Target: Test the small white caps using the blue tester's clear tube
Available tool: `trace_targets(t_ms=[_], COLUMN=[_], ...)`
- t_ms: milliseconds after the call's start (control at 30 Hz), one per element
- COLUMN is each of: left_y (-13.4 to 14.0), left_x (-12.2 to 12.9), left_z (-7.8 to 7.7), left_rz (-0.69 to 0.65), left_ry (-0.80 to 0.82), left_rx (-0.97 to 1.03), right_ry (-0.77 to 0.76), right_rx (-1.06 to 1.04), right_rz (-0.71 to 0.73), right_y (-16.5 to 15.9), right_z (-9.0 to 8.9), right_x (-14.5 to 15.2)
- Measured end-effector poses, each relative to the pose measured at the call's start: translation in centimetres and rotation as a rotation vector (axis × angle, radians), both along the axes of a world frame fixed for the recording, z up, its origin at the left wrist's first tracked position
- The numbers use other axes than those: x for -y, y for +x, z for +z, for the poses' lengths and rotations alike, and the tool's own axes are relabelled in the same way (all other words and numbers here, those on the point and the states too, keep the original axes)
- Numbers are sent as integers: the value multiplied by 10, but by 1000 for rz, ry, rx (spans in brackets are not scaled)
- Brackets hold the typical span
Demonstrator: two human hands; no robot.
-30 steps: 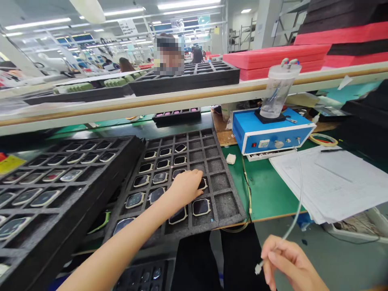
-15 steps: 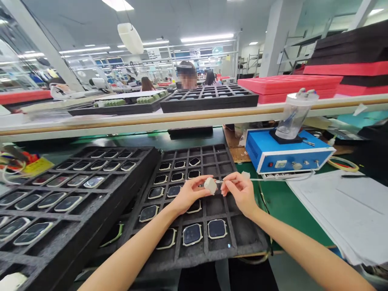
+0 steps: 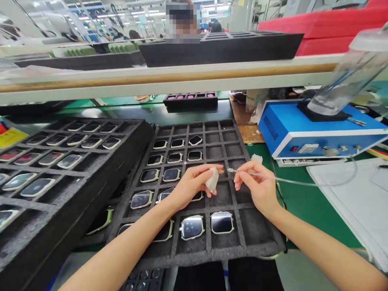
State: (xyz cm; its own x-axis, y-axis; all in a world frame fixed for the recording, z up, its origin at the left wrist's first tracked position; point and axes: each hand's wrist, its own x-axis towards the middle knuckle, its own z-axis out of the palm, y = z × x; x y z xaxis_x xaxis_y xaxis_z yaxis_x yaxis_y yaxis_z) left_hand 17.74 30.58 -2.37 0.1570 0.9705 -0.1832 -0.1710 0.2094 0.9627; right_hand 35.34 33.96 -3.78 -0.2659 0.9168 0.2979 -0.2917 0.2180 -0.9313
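My left hand [image 3: 195, 184] is closed on a small off-white block [image 3: 212, 180], pinched between thumb and fingers above the black foam tray [image 3: 209, 252]. To its right, my right hand [image 3: 257, 184] pinches a thin clear tube [image 3: 309, 183]. The tube's short tip points at the block, with a gap between them. Watch faces with pale frames lie in many of the tray's compartments, among them one watch face [image 3: 222, 222] at the front. Behind my right fingers shows another off-white block [image 3: 257, 159]; what it rests on is hidden.
A second black foam tray [image 3: 133, 139] of watch faces stands higher on the left. The tube runs towards a blue machine [image 3: 321, 129], which carries a clear cup [image 3: 333, 89]. White paper sheets [image 3: 342, 198] lie at right. A shelf [image 3: 121, 85] with trays crosses the back.
The view has tipped downward and come closer. The tube tip, formerly at the block, is now apart from it. The block has turned in my left hand and shows a narrower side.
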Motion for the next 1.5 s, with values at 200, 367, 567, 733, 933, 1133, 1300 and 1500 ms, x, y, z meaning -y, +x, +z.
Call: trace_targets(t_ms=[200,367,567,733,933,1133,1300,1500], left_y=[1,3,9,14,12,15,20,20], left_x=[1,5,4,4,6,7,10,12], left_z=[0,-3,-9,-6,-3,-8,-7,-8], left_rz=[1,-71,-108,-163,-107,64,111,24], left_ry=[-87,-89,-75,12,-24,-97,-58,-25], left_rx=[92,254,108,-110,223,358,356,323], right_ry=[9,-71,-80,-58,-2,-90,-101,-80], right_rx=[15,-65,-16,-28,-83,23,22,65], right_rz=[11,120,227,290,292,197,156,134], right_y=[0,2,0,-4,-1,-2,-3,-1], right_z=[0,-2,-5,-5,-4,-4,-4,-4], right_x=[0,2,4,2,2,2,1,2])
